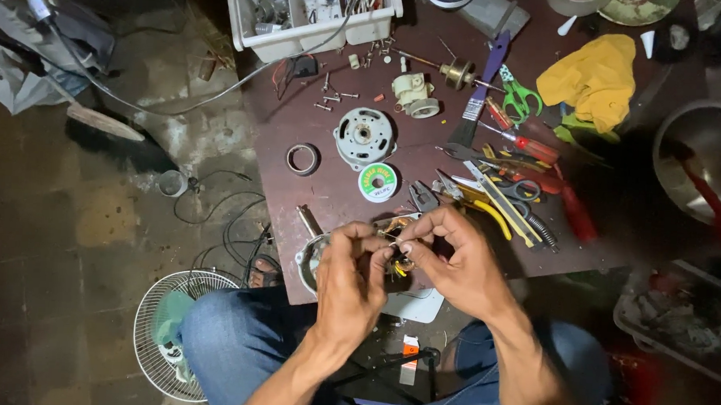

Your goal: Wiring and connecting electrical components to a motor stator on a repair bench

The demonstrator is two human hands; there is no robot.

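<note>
Wires (397,246) pinched between left hand (350,281), right hand (453,263); two scissors.

Round spool (377,182) with a green-and-white label ring on its face: on the brown table (299,119), near the middle, towards the front edge, just beside a grey round motor cover (364,136). Small white card packet (409,359) with an orange band: on the floor below the table's front edge, between the seated person's knees. Writing not recorded.
</note>
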